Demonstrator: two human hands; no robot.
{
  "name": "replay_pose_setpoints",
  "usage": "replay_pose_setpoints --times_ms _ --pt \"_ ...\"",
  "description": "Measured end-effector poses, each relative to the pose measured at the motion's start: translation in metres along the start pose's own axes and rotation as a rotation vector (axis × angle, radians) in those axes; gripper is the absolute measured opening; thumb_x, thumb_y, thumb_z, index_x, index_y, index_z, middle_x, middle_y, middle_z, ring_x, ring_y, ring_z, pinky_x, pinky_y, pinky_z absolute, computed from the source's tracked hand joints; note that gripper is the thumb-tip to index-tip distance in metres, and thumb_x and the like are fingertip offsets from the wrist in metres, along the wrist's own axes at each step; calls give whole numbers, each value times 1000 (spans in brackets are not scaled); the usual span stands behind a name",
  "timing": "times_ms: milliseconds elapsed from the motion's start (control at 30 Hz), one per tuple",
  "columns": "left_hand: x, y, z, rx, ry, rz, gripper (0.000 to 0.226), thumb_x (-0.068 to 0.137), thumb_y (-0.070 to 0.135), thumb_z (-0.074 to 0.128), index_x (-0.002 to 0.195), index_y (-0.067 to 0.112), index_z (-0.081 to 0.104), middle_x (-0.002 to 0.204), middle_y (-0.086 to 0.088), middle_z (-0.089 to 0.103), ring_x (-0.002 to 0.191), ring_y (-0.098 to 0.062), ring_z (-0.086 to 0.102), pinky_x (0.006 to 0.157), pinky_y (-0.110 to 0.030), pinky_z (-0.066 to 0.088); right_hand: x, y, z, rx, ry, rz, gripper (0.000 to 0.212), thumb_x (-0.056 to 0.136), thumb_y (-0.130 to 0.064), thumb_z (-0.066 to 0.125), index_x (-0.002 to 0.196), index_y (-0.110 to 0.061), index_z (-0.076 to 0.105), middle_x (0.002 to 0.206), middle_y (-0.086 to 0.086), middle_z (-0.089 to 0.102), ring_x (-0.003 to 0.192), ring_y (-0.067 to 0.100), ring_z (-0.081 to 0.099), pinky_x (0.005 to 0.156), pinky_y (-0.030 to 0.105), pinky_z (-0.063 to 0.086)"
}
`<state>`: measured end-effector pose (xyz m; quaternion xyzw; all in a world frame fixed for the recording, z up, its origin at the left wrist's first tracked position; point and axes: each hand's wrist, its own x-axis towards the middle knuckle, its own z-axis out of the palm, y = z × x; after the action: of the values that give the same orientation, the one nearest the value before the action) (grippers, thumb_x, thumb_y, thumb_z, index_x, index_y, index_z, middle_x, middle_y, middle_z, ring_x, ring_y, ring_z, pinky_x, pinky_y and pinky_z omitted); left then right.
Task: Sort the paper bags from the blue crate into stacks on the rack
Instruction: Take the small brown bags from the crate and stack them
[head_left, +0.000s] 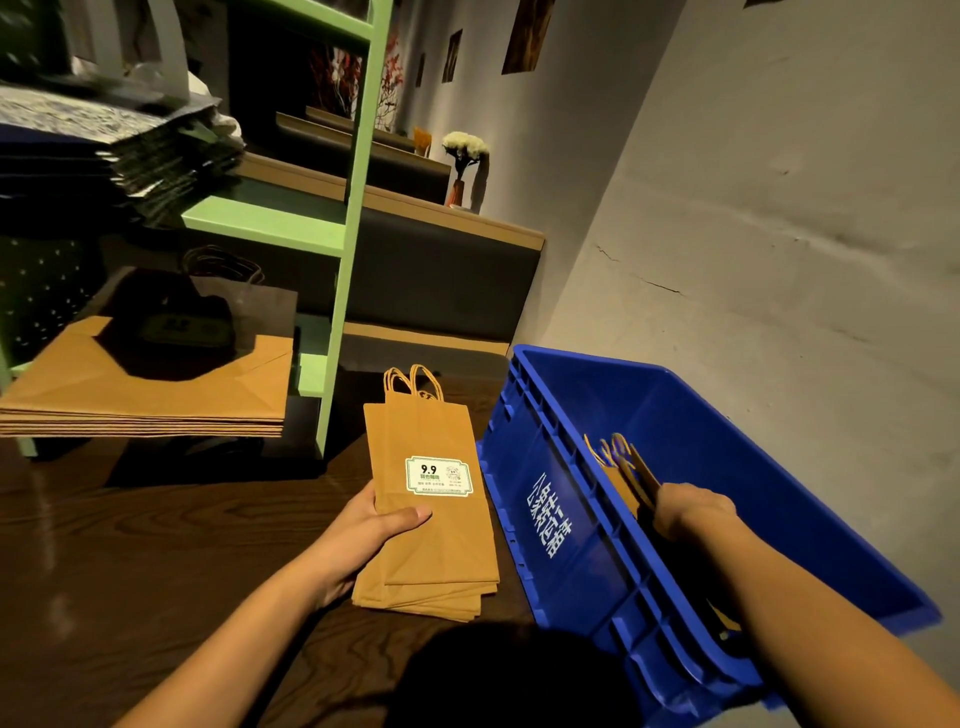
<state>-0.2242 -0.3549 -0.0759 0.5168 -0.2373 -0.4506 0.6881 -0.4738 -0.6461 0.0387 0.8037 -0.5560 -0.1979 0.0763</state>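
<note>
We see the left hand (374, 535) in the near middle, above the dark wooden surface (156, 545). It grips a bundle of brown bags (431, 540) from the left edge: the thumb lies across the top bag and the other fingers are under the bundle, where we cannot see them. The bags in the bundle lie flat one on another, with their twisted handles pointing to the far side. The top bag carries a white label (439, 475) with "9.9" printed on it.

To the right stands the blue crate (550, 467), tilted, with white characters on its left wall. The right hand (691, 512) reaches into it and closes on a few loose bags (631, 478), which stand on edge along the left inner wall of the crate. Their handles stick up just beyond the knuckles. The fingertips are hidden behind the bags.

On the far left is the green rack (358, 208). Its lower shelf carries a stack of flat brown bags (145, 395), and a darker bag with a label lies on top of this stack. The upper shelf carries a stack of dark patterned bags (119, 150). Far behind the rack, white flowers (465, 145) stand on a ledge by the grey wall (779, 208).
</note>
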Motion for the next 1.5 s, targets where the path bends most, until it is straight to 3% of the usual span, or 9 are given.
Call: replay_pose_setpoints --times_ms 200,300,433,600,700,833,1000,1300,1500 --pt "1 -2 0 -7 -7 -4 53 91 7 75 138 18 55 123 -4 77 112 -25 74 92 -38 59 -6 5 -8 78 326 137 16 94 -33 54 91 -22 65 80 -2 65 72 19 62 62 31 43" --pt "1 -3 -2 -9 -17 -8 54 90 10 77 138 19 55 121 -3 77 109 -23 75 86 -34 60 -8 1 -7 100 451 146 16 96 -22 45 101 -17 59 92 2 66 79 25 64 62 33 40" --pt "-2 2 -2 -26 -48 2 96 54 39 101 136 19 56 123 -7 76 113 -28 74 98 -46 58 -10 3 -21 63 570 52 7 101 -18 38 98 -17 45 83 -1 59 72 24 60 55 34 36" --pt "-5 5 -3 -27 -39 22 84 63 28 92 138 17 55 122 -6 77 112 -28 74 99 -47 57 -9 9 -6 128 49 -127 51 93 -66 47 120 -23 49 124 5 63 107 26 61 86 42 50" --pt "-10 4 1 -43 -31 22 72 71 21 85 136 18 56 121 -6 77 111 -26 74 97 -43 58 -10 16 15 261 -277 -73 74 98 -54 53 153 -11 30 154 13 42 127 32 51 105 43 45" --pt "-11 4 -1 -51 -21 13 73 71 21 85 138 16 55 122 -6 77 112 -27 74 101 -46 56 -11 21 11 268 -374 -79 48 102 -29 55 146 -11 47 129 7 52 112 27 57 91 35 52" --pt "-6 6 -3 -64 -28 0 66 77 16 87 135 18 56 119 -5 78 108 -26 75 92 -40 59 -2 6 8 143 -166 -85 69 90 -33 64 149 -19 30 141 12 52 112 31 58 84 39 51" --pt "0 3 -3 -74 -57 19 75 66 24 87 134 20 56 121 -6 77 110 -27 75 93 -41 59 -10 20 -7 136 365 94 49 94 -41 61 129 -21 33 82 -2 59 64 16 54 47 30 36" --pt "0 -1 -2 -39 -46 30 68 73 19 82 136 16 57 122 -7 77 111 -28 74 96 -43 57 -25 16 -14 97 475 85 24 95 -31 56 111 -18 43 81 0 62 65 20 56 52 33 40"
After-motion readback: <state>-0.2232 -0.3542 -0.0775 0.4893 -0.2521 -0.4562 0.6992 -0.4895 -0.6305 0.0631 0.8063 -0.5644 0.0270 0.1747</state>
